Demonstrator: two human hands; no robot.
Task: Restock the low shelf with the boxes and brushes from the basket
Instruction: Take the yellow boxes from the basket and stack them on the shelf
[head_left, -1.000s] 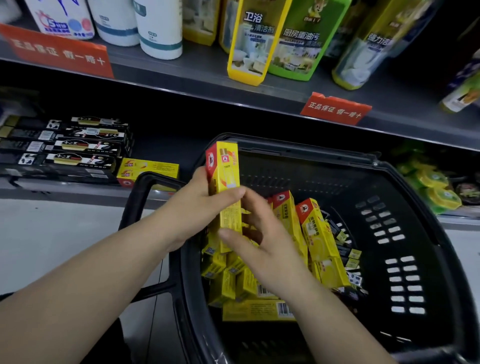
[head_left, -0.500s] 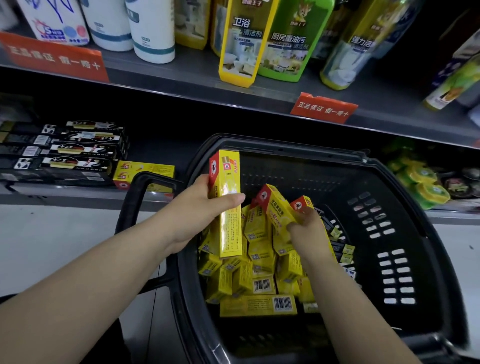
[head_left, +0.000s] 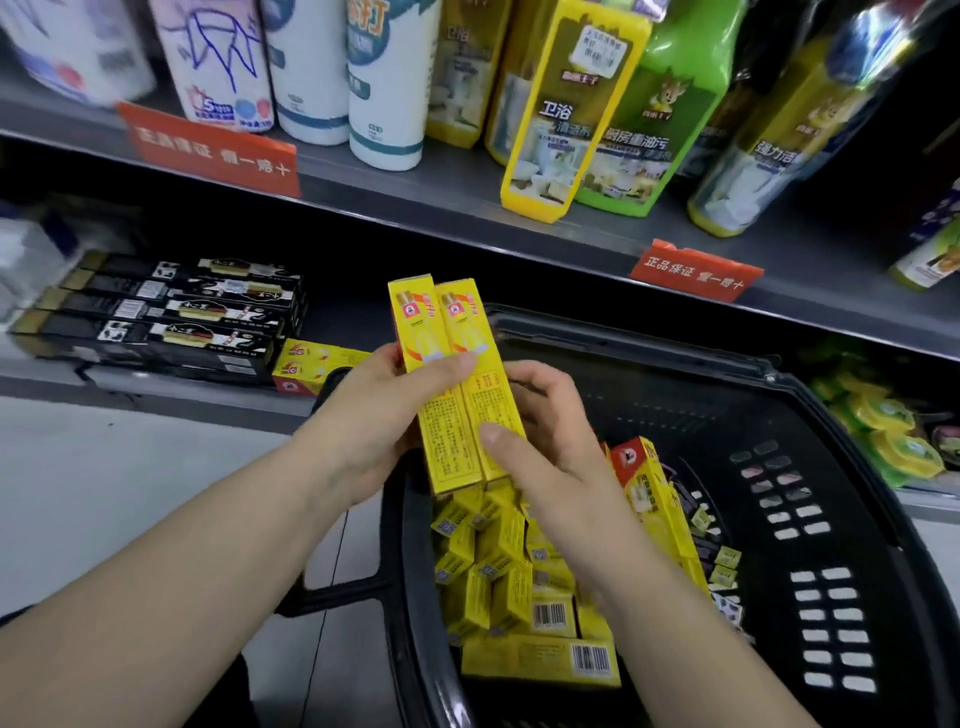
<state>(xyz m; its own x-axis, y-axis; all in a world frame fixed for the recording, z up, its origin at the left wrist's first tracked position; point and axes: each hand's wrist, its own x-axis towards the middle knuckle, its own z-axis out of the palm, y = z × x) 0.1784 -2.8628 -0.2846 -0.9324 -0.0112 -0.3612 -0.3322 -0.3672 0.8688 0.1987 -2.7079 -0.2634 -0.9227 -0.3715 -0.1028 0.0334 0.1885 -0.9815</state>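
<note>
My left hand (head_left: 374, 426) and right hand (head_left: 550, 441) both gripped two long yellow cardboard boxes (head_left: 453, 338), side by side, above the black plastic basket (head_left: 701, 426).

Two bare arms, two bare hands.
The left hand (head_left: 374, 415) and right hand (head_left: 550, 441) are uncovered, with short, plain thumbnails. The left forearm (head_left: 171, 561) and right forearm (head_left: 691, 639) are bare from the wrist down to the bottom edge of the view. A dark patch (head_left: 223, 691) under the left forearm may be clothing; I cannot tell.
</note>
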